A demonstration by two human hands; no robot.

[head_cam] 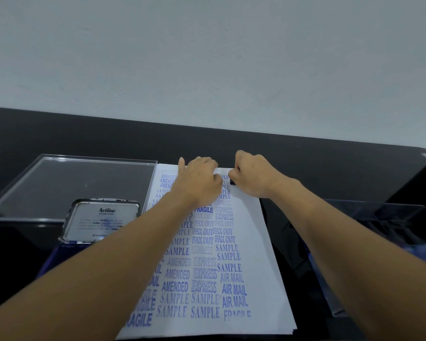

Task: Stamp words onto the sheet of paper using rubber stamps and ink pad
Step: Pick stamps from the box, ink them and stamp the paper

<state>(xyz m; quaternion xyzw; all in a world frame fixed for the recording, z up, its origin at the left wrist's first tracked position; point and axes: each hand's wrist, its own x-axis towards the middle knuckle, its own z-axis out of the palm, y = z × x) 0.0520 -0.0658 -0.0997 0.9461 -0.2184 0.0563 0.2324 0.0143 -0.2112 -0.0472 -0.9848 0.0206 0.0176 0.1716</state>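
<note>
Head cam: both arms reach out to the far end of the sheet of paper (261,244). The left hand (199,179) lies knuckles up on it, one finger stretched to the far edge, gripping nothing. The right hand (252,175) is curled tight round a small dark rubber stamp (232,182), pushed down on the sheet by the top rows.

The sheet is full of blue words and lies mid black bench (305,158). The ink pad (101,221) sits just left, lid up, with a clear tray (71,183) behind and a clear box (384,232) on the right. Pale grey wall (207,57).
</note>
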